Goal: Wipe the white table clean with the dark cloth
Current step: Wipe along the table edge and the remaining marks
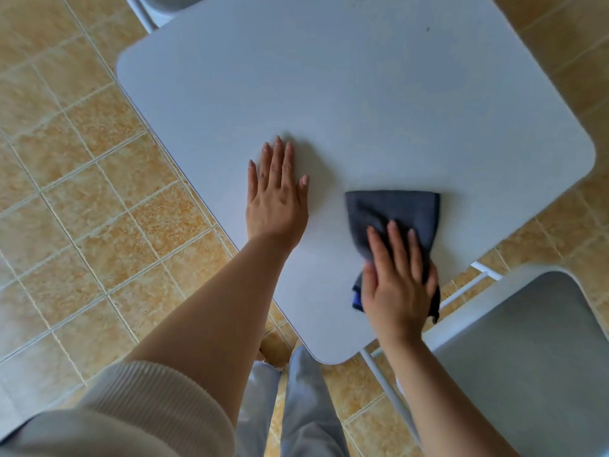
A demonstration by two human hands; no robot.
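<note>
The white table [346, 87] fills the middle of the view, its near corner pointing at me. A folded dark grey cloth [395, 212] lies flat on the table near its right front edge. My right hand [400, 285] presses on the cloth's near end, fingers spread over it and the thumb side gripping the bunched part at the table edge. My left hand [276, 196] rests flat on the bare tabletop, palm down and fingers apart, a little to the left of the cloth. A small dark speck [427, 28] shows on the far part of the table.
A white chair [534, 341] stands close to the table's right front edge, beside my right arm. Part of another chair [158, 8] shows at the far left corner. Tan floor tiles [82, 192] surround the table. My legs are below the near corner.
</note>
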